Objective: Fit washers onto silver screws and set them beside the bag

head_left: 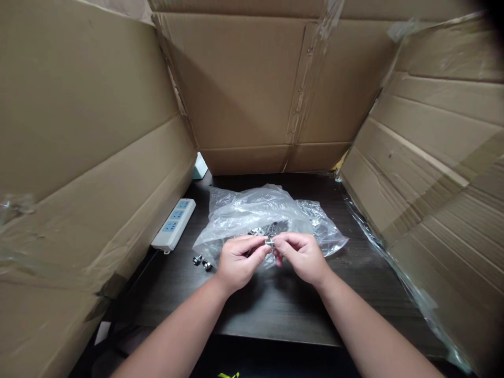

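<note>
My left hand (236, 262) and my right hand (301, 256) meet over a dark table (271, 304), fingers pinched together on a small metal part (269, 242) held between them. Just behind the hands lies a crumpled clear plastic bag (268, 212) with several small metal parts (260, 231) showing at its near edge. Two loose metal parts (201, 262) lie on the table to the left of my left hand.
Tall cardboard sheets wall the table on the left (86, 157), back (271, 89) and right (437, 168). A white power strip (174, 223) lies along the left wall. Clear plastic film (394, 262) trails along the foot of the right cardboard.
</note>
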`<state>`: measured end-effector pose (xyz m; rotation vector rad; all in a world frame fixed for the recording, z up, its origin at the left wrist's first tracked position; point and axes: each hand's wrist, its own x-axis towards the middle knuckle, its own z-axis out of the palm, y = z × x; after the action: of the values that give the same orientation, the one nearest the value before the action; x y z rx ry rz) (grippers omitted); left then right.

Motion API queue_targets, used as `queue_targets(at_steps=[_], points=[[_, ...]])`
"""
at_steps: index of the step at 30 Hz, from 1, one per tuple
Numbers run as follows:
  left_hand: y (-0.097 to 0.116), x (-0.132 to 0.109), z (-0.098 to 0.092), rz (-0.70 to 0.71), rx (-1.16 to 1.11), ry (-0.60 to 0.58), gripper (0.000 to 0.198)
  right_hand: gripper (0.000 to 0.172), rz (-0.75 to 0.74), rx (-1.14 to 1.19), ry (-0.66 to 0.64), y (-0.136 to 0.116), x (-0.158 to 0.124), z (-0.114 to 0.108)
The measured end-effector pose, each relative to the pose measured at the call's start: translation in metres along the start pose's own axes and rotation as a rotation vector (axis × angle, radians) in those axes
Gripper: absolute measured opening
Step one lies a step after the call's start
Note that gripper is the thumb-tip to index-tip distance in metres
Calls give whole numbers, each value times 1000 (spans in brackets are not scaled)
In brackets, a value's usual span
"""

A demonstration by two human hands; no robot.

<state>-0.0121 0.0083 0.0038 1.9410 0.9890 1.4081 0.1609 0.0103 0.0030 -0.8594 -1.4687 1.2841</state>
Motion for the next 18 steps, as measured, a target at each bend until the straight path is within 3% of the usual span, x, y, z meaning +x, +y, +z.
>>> queue_targets(at_steps=[2, 4, 9, 13, 18], points=[[0, 0, 1, 0, 11, 8, 10, 44, 79, 10, -13, 3, 1, -2], [0, 0, 1, -10, 1, 13, 10, 49, 136, 115, 1, 6, 3, -2], [-3, -1, 1, -72, -74, 58, 12, 28, 21, 251, 4, 3, 3, -1], [-3, -1, 1, -112, -108, 55, 12, 23, -57, 181, 31, -2, 2, 2], [-2, 0, 1, -75, -69, 33, 12, 14, -46, 49, 34, -5, 1, 2]])
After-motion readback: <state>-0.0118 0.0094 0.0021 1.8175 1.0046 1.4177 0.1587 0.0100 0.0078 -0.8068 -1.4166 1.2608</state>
